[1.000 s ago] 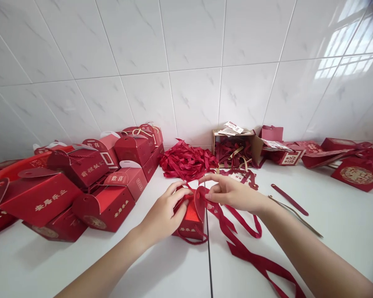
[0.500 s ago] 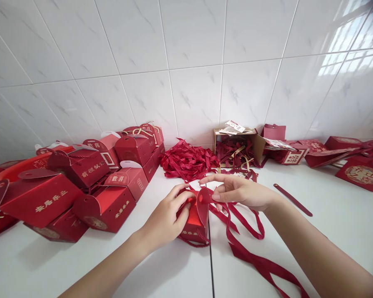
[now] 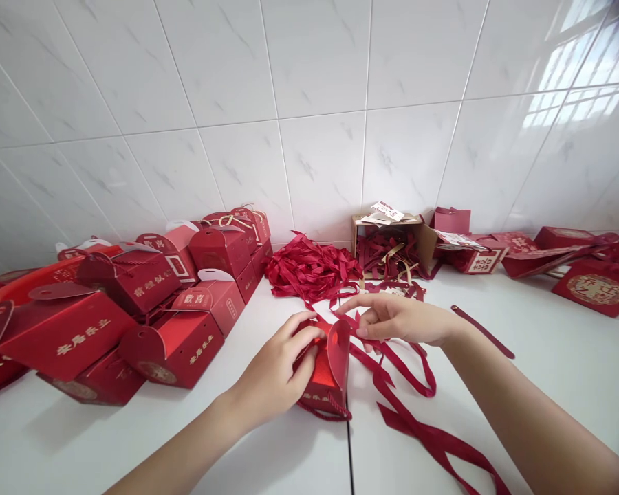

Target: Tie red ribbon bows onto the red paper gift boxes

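Observation:
A small red gift box (image 3: 336, 381) with gold lettering stands on the table, its rounded right flap upright and a red cord hanging across the front. My left hand (image 3: 276, 368) curls over its left side, the fingers bent onto the top and steadying it. Just right of the flap, my right hand (image 3: 399, 320) pinches a red ribbon (image 3: 382, 381) between thumb and fingers, with the index finger stretched out. Loops of this ribbon trail over the table toward me. The fingers hide part of the box top and the held stretch of ribbon.
Several red gift boxes (image 3: 190, 344) are stacked at left. A heap of red ribbons (image 3: 312, 268) lies behind my hands, beside a cardboard box (image 3: 360, 251) of strips. A dark red strap (image 3: 482, 331) and more red boxes (image 3: 595, 289) lie at right. White tiles (image 3: 320, 172) back the table.
My right hand has come off the box's right flap and now pinches ribbon slightly right of it. My left hand stays on the box. The view has shifted slightly.

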Available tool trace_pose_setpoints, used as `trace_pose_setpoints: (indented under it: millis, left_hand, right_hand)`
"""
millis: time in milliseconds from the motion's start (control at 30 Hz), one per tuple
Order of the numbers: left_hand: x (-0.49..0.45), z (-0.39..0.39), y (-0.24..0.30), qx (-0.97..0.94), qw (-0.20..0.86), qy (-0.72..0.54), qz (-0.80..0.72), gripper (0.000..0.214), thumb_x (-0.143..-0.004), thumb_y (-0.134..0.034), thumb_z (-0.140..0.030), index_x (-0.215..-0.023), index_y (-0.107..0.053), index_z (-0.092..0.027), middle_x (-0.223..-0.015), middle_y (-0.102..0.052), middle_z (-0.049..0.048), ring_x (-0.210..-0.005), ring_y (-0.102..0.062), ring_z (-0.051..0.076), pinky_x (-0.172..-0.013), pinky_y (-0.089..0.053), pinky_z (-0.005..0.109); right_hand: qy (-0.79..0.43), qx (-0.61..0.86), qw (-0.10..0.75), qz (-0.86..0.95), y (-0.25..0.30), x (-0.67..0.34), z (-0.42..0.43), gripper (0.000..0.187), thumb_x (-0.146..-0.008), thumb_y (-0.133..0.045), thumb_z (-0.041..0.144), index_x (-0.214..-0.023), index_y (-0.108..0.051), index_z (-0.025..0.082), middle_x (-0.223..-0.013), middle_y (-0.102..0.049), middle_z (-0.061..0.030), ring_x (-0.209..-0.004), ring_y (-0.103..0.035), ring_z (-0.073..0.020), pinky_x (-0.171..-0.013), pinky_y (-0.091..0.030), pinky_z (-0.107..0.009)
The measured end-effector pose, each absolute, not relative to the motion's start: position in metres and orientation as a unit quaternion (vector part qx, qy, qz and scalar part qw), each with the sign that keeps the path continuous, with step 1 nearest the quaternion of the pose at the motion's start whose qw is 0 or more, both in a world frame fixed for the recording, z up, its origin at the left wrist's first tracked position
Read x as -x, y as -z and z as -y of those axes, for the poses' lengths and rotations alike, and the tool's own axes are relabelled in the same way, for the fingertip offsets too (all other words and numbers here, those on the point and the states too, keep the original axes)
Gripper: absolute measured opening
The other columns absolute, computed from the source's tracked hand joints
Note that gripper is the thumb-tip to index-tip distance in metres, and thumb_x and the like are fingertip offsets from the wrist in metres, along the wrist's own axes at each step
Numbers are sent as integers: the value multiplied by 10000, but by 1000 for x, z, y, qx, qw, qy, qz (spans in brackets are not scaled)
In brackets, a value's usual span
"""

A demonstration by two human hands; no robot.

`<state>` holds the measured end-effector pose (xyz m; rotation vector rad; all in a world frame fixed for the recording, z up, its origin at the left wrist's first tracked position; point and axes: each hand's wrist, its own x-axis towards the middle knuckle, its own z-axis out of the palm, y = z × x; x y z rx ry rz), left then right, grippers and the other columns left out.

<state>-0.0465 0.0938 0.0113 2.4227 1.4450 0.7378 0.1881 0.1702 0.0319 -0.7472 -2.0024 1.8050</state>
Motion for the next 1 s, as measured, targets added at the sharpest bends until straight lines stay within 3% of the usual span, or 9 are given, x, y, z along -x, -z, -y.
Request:
trace_pose_setpoints:
  millis: [233,467,633,833,1000]
  left_hand:
    - [48,-96,-9,-825,120,-244,-495,277,-919,-363,-205,-1069,-594,-237,-1331,-467,73,-1197,-508,217,-1025,-434,339]
    - [47,-95,-10,-819,126,-245,-503,277,-924,-363,-215,-1077,-592,-241,-1336,-461,70,-1208,-500,218,-1024,-434,339]
    - [44,-95,-14,-811,89,-267,-513,310,-914,-391,-228,-1172,-561,-252,-1392,-407,86,-1314,-390,252,-1078,-380,423]
    - [39,-97,-20,-818,16,-291,-495,245,-886,-443,-225,-1030,-642,-218,-1340,-471,109,-1297,-389,284,-1066,-366,493]
    - [39,-104,-22,-789,145,-290,-523,289,-911,-414,-294,-1062,-659,-262,-1363,-461,77,-1323,-361,277,-1106,-310,500]
  right_hand:
    - [-642,221,196,708,-40,-188,-162,397,-833,-622,312,-1198,-510,205,-629,-507,64,-573,-418,-90,-568,-297,-239]
    - [-585,275,163,746,-35,-187,-164,388,-840,-582,262,-1220,-509,230,-612,-457,68,-525,-314,-82,-509,-248,-230]
    - [-567,293,157,754,-33,-178,-157,388,-839,-554,235,-1222,-487,245,-604,-467,69,-501,-296,-79,-499,-258,-230]
    - [-566,326,186,734,-36,-167,-145,453,-817,-558,212,-1250,-428,243,-613,-519,74,-489,-298,-76,-476,-245,-224]
    - [-559,350,186,728,-34,-169,-146,468,-802,-555,194,-1247,-424,248,-610,-539,71,-477,-295,-72,-468,-238,-222]
